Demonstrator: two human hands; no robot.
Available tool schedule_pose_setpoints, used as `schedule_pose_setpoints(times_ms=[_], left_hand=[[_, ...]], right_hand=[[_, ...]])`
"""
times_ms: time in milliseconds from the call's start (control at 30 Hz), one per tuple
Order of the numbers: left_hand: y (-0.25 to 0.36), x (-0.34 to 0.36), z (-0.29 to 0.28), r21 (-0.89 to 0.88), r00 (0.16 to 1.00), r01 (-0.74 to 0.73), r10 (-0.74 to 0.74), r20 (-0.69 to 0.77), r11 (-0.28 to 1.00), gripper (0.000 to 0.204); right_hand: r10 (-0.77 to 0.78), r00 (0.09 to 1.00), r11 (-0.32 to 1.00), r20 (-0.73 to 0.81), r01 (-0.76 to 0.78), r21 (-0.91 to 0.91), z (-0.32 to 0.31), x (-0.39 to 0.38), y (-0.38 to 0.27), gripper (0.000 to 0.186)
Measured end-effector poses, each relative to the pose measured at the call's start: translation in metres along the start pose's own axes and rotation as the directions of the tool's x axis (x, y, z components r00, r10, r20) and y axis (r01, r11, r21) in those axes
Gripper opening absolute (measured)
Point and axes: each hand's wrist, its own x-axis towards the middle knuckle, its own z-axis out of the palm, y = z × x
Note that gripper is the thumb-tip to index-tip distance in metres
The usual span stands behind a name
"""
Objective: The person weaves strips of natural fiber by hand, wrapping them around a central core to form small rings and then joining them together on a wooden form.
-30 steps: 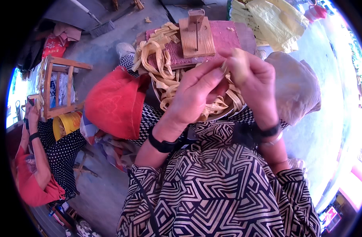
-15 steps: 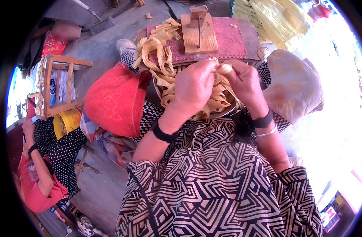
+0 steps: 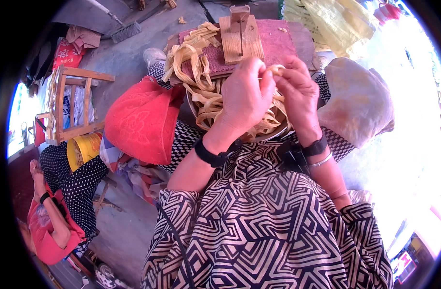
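Fingers (image 3: 267, 86) of left hand (image 3: 243, 96) and right hand (image 3: 300, 98) grip one curled, pale-yellow strip (image 3: 277, 69), apparently unfinished, while many long, flat tan strips (image 3: 207, 104) lie left, seemingly unworked.

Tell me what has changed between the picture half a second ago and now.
The left hand and right hand have moved slightly upward in the picture, away from the body, and the pale husk-like strip in the right hand moved with them. The co-worker's hand has drawn back toward their body. The wooden block and red cloth stayed in place.
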Motion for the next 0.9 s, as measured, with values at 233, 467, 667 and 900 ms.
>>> schedule_pose_setpoints(times_ms=[233,467,667,900], left_hand=[[-0.01,-0.04,-0.031,-0.584,0.677,0.735,-0.328,0.659,0.345,0.018],[-0.012,-0.032,-0.055,0.227,0.99,-0.138,0.128,0.057,0.964,0.009],[0.004,-0.008,-0.067,0.121,0.942,-0.301,0.275,0.192,0.946,0.006],[-0.008,-0.006,-0.134,-0.105,0.942,0.261,-0.23,0.243,0.959,0.015]], right_hand=[[-0.034,0.989,0.99,-0.142,0.052,0.128,-0.02,0.01,0.012,0.021],[-0.093,0.933,0.839,0.348,0.262,-0.477,-0.034,0.028,-0.03,0.06],[0.037,0.688,0.873,0.725,0.332,-0.359,-0.018,0.043,-0.058,0.011],[0.095,0.903,0.993,0.42,-0.055,-0.107,-0.099,0.076,-0.063,0.017]])
